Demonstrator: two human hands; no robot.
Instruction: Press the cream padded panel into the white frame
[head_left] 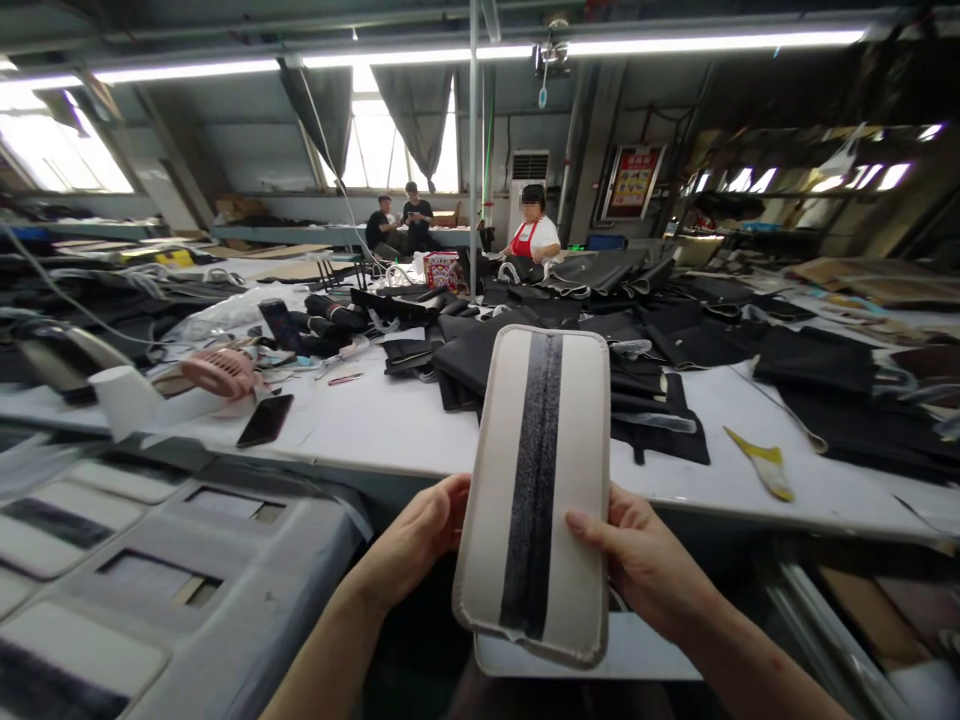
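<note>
Upright in front of me is a pale, flat padded panel with rounded corners, a stitched edge and a black strip down its middle. My right hand is closed on its right edge, thumb flat on the face and fingers behind. At the left edge, my left hand is curled against the panel, its fingertips partly hidden behind it. Similar pale pieces with black strips lie on a grey surface with cut-out openings at lower left.
Across the white table lie black cut pieces, a phone, a pink fan, a white cup and a yellow-edged piece. A metal pole rises behind. A person in a red apron is beyond the table.
</note>
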